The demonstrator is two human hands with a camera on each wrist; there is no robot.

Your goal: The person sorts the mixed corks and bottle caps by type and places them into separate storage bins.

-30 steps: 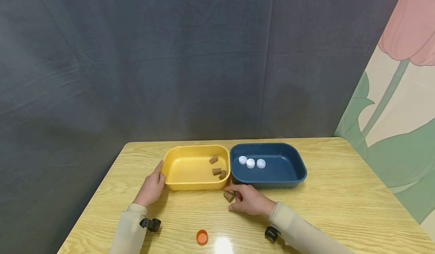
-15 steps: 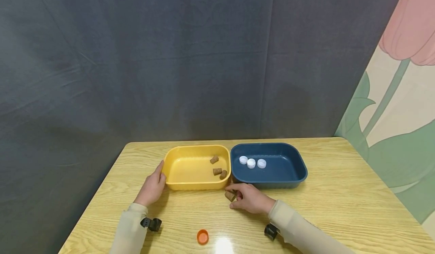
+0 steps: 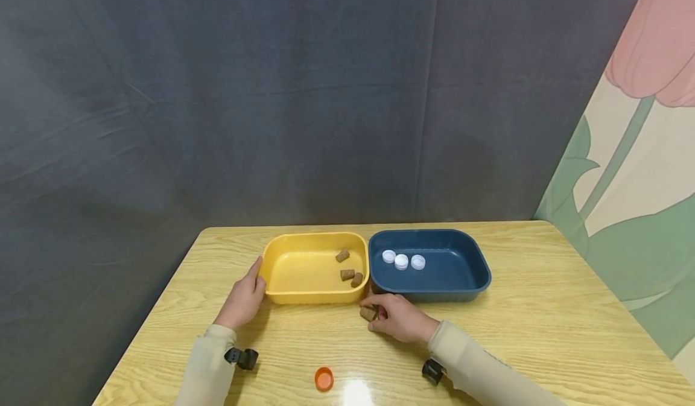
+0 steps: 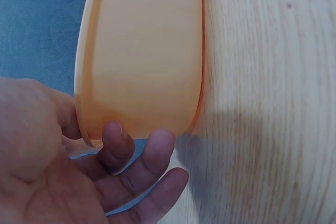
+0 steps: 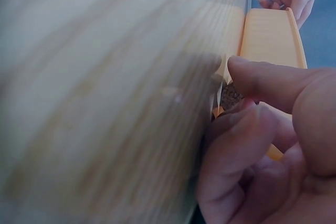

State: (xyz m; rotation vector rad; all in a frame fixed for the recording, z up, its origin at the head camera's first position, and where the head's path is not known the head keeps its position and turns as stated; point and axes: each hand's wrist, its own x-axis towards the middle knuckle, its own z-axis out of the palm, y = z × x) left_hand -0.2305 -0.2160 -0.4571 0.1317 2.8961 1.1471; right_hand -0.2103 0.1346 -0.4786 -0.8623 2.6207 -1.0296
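Observation:
A brown cork [image 3: 368, 314] lies on the table just in front of the two trays. My right hand [image 3: 399, 318] has its thumb and fingertips around this cork, and part of the cork shows between them in the right wrist view. The yellow tray [image 3: 312, 298] holds 3 more corks at its right end. At its left end my left hand [image 3: 242, 300] grips the tray, thumb at the rim and fingers curled near the end wall in the left wrist view.
A dark blue tray [image 3: 429, 292] stands against the yellow one and holds 3 white bottle caps [image 3: 401, 262]. An orange-red cap [image 3: 324, 379] lies near the front of the wooden table [image 3: 543, 309]. A dark grey curtain [image 3: 326, 122] hangs behind.
The right thumb has drawn slightly closer to the cork, and the cork has shifted a little rightward. The left hand stays at the yellow tray.

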